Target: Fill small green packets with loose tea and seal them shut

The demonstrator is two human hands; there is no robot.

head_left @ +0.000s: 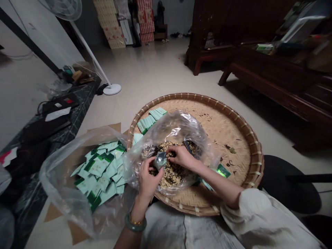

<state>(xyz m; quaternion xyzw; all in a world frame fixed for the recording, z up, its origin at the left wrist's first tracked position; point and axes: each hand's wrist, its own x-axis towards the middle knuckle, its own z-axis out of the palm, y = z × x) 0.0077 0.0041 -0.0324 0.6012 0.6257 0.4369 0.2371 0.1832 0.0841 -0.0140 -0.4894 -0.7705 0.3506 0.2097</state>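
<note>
My left hand [149,178] is closed around a small light-green packet [160,159], whose mouth gapes upward. Beside that mouth, the fingers of my right hand [181,157] are pinched together; whatever they hold is too small or hidden to make out. Under both hands lies a clear plastic bag [178,129], spread open, with a loose mix of pale flakes and dark dried pieces [172,176] in it. A dark, straight-edged object [187,147] sticks up behind my right hand. The bag rests in a round woven bamboo tray [233,128].
Flat green packets [150,121] are lined up at the tray's left side, and a shiny green one [223,171] lies at the right. Left of the tray, a large plastic bag [59,173] holds many green packets [103,173]. A fan [90,55] and dark wooden furniture [272,86] stand beyond.
</note>
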